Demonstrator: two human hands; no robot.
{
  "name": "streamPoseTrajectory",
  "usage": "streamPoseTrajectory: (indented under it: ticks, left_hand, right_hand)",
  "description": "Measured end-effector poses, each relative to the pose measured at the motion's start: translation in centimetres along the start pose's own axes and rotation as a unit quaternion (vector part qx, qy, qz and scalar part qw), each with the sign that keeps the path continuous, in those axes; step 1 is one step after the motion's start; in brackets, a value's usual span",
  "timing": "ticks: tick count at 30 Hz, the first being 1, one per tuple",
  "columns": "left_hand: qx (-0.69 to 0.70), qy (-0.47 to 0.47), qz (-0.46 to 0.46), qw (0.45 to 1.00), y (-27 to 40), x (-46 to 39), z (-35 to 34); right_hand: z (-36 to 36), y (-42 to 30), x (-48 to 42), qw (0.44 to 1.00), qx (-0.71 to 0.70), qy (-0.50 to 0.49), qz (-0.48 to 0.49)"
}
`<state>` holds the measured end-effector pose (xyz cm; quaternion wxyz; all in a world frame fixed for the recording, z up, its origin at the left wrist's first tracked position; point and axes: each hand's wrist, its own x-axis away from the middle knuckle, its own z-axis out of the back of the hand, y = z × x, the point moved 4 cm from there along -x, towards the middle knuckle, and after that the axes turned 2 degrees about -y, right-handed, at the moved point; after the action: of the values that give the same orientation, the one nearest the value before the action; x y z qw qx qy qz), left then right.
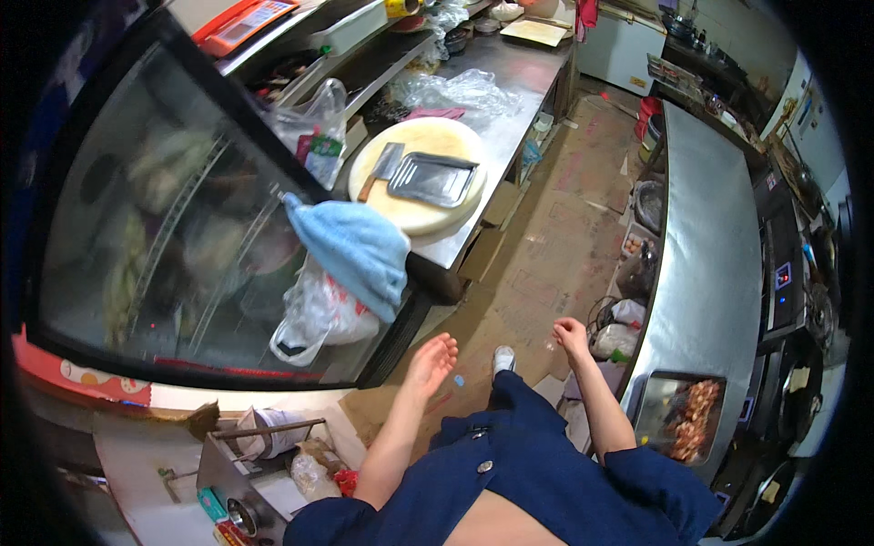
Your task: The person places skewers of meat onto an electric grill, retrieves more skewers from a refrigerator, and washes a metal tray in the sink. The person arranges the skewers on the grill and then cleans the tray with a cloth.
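My left hand [434, 362] hangs over the floor with its fingers loosely curled and nothing in it, just right of a blue towel [358, 249] and a white plastic bag [324, 321] at the glass cabinet's corner. My right hand [571, 334], empty too, has its fingers folded in, near the steel counter's left edge. Ahead, a thick round chopping board [423, 218] holds a cleaver [387, 162] and a rectangular metal tray [434, 179]. At the lower right, a second metal tray [649, 416] contains chopped raw meat [696, 420].
A glass-doored display cabinet [171, 225] stands at left. An aisle floored with flattened cardboard [539, 273] runs between the left worktop [505, 130] and the right steel counter [707, 259]. Under that counter are eggs [634, 243] and bags. Cooking equipment [782, 273] lines the far right.
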<state>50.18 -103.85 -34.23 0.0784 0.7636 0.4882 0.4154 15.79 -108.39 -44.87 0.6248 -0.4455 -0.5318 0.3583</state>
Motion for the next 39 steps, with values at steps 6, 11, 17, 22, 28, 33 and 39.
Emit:
streamPoseTrajectory:
  ticks: [6, 11, 17, 22, 28, 33, 39]
  left_hand:
    - [-0.104, 0.069, -0.075, 0.989, 8.6, -12.5, -6.4]
    - [-0.131, 0.135, -0.115, 0.975, 12.7, -22.2, -7.5]
    - [-0.210, 0.256, -0.180, 0.926, 15.6, -31.8, -5.2]
    - [-0.201, 0.307, -0.162, 0.916, 16.6, -34.0, -4.8]
    - [-0.119, 0.383, -0.084, 0.912, 18.1, -34.9, -7.2]
    - [-0.083, 0.378, -0.123, 0.914, 18.8, -35.3, -9.8]
    - [-0.041, 0.381, -0.170, 0.908, 19.3, -36.8, -14.8]
  right_hand:
    - [-6.1, -19.2, -13.8, 0.933, 0.249, -0.012, 0.259]
    - [-16.6, -27.9, -24.4, 0.859, 0.355, -0.080, 0.359]
    - [-27.8, -27.8, -36.9, 0.710, 0.555, -0.134, 0.412]
    - [-30.9, -24.2, -42.2, 0.589, 0.593, -0.190, 0.515]
    - [-28.8, -29.7, -49.6, 0.722, 0.508, -0.233, 0.408]
    - [-23.8, -37.5, -65.2, 0.827, 0.502, -0.052, 0.248]
    - [-20.7, -35.3, -78.4, 0.870, 0.474, -0.032, 0.131]
